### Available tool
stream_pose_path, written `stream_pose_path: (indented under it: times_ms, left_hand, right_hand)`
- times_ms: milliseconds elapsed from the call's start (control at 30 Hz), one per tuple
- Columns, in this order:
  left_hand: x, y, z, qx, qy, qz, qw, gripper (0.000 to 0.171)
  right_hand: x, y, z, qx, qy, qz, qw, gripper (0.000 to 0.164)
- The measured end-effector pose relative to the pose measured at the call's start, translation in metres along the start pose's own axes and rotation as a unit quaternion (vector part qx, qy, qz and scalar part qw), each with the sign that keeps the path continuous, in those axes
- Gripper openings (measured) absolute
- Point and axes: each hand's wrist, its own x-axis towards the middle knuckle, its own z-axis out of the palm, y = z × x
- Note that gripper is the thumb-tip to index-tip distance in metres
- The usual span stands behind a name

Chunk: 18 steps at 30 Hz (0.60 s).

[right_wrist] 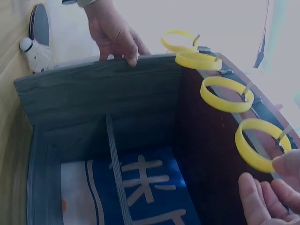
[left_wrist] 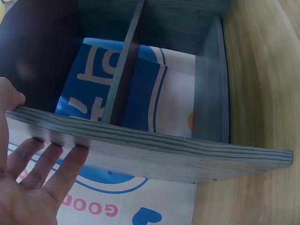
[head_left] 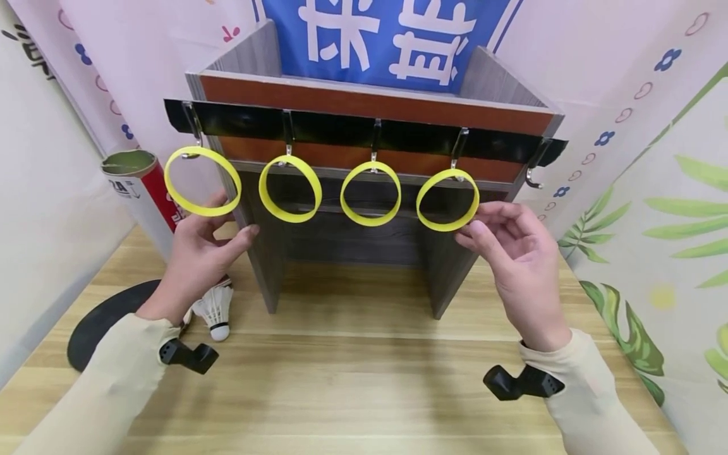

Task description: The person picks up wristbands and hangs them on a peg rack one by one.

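Several yellow rings hang in a row from hooks on a black strip along the front of a grey wooden shelf unit. At the left, my left hand grips the unit's side panel, thumb by its front edge and fingers against the outer face. The leftmost ring hangs just above that hand. My right hand is at the lower right rim of the rightmost hanging ring, pinching it between thumb and fingers. Right of this ring, the end hook carries no ring.
Behind my left hand stand a red and white tube, a shuttlecock and a dark paddle on the wooden table. A printed cloth covers the wall behind the unit. A divider splits the unit's inside.
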Motion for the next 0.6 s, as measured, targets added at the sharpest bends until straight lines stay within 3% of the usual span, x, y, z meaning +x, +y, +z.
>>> stream_pose_path:
  times_ms: [233,367,467,600]
  left_hand:
    - [0.0,0.0,-0.001,0.01,0.002,0.004,0.9999,0.063]
    - [0.0,0.0,-0.002,0.013,0.006,0.005,0.9999,0.063]
    - [-0.001,0.0,-0.001,0.014,0.004,0.002,0.9999,0.064]
    - [0.0,0.0,-0.001,0.016,0.0,0.009,0.9998,0.064]
  right_hand:
    - [0.002,0.009,-0.02,0.047,0.043,-0.12,0.991,0.011]
    - [0.007,0.018,-0.038,0.04,0.097,-0.153,0.983,0.006]
    - [0.013,0.03,-0.056,0.023,0.126,-0.141,0.982,0.004]
    - [0.024,0.056,-0.087,-0.041,0.149,-0.062,0.986,0.007]
